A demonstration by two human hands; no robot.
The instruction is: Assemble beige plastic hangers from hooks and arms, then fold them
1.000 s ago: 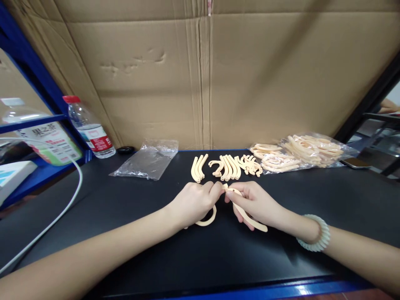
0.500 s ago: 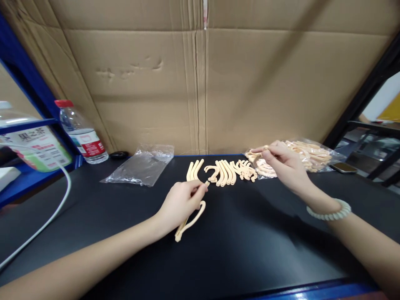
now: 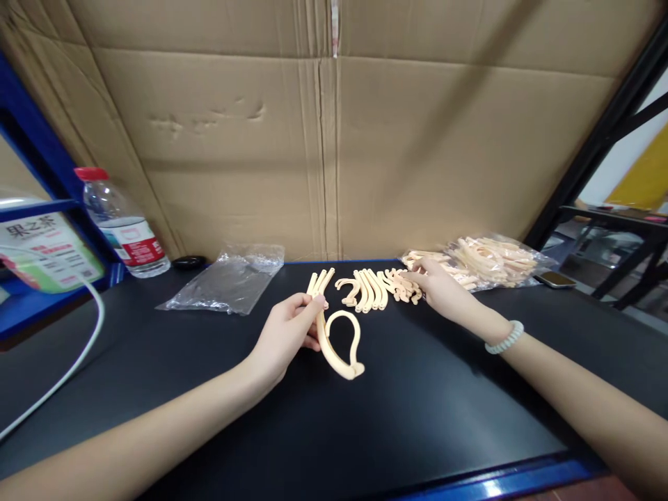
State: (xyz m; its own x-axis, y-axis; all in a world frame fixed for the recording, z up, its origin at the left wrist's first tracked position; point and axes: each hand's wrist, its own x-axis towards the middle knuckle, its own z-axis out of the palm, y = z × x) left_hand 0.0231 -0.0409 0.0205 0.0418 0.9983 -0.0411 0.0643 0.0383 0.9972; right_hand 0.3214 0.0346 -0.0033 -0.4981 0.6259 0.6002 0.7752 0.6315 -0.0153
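Observation:
Between the thumb and fingers of my left hand [image 3: 287,334] is a joined cream-coloured curved piece [image 3: 339,363], its long bar running down to a joint and a hooked part looping back up. My right hand [image 3: 435,282] reaches to the right end of the row, its fingertips at a pile of small curved pieces [image 3: 401,285]; whether they pinch one is too small to tell. Several long curved pieces [image 3: 371,291] lie side by side left of that pile, with hook-shaped pieces [image 3: 348,289] beside them. More long pieces [image 3: 323,280] stand out just behind my left hand.
Clear bags of cream pieces [image 3: 495,261] lie at the back right, near a phone [image 3: 556,279]. An empty plastic bag [image 3: 229,278], a dark round object [image 3: 188,262] and a red-capped bottle [image 3: 133,233] are at left. A white cable [image 3: 94,334] crosses the left side.
My right hand has moved down and left from above the bags to the small pieces. The joined piece in my left hand has turned, its joint now pointing down and right.

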